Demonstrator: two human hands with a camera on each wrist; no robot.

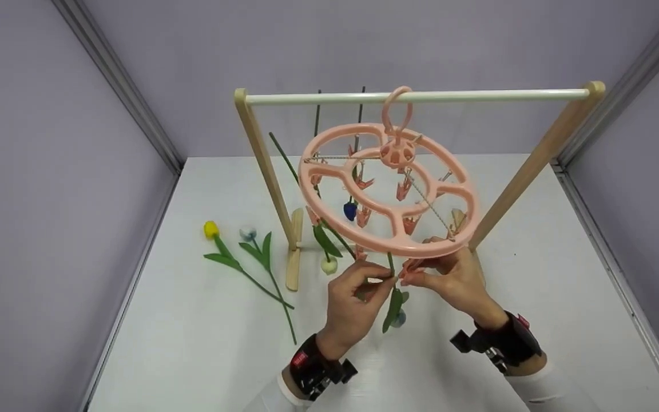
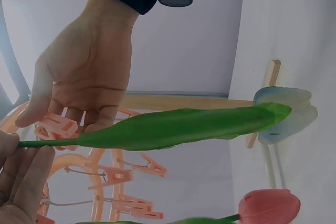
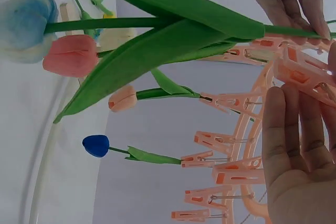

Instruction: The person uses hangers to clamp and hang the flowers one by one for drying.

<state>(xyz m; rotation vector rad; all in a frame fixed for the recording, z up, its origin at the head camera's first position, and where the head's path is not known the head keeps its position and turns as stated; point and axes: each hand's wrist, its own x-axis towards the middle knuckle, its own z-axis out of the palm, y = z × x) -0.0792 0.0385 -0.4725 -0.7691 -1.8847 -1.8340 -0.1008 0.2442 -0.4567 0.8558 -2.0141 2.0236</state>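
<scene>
My left hand [image 1: 355,300] pinches the green stem of a pale blue-and-white artificial tulip [image 2: 283,114], whose bloom hangs downward below the fingers. Just to its right, my right hand [image 1: 458,280] grips a pink clothespin [image 3: 302,72] between thumb and fingers. That clothespin belongs to a round pink drying hanger [image 1: 421,249]. The stem's upper end is close beside the clothespin; whether it lies between the jaws I cannot tell. Other tulips hang by their stems from clothespins: a dark blue one [image 3: 96,146], a peach one [image 3: 122,98] and a pink one [image 3: 71,56].
The hanger hooks over the white rod [image 1: 495,96] of a wooden-legged stand. On the white table [image 1: 547,320], left of the stand, lie a yellow tulip [image 1: 211,230] and a pale blue tulip [image 1: 247,233] with crossed stems. A whitish tulip [image 1: 329,265] hangs near my left hand.
</scene>
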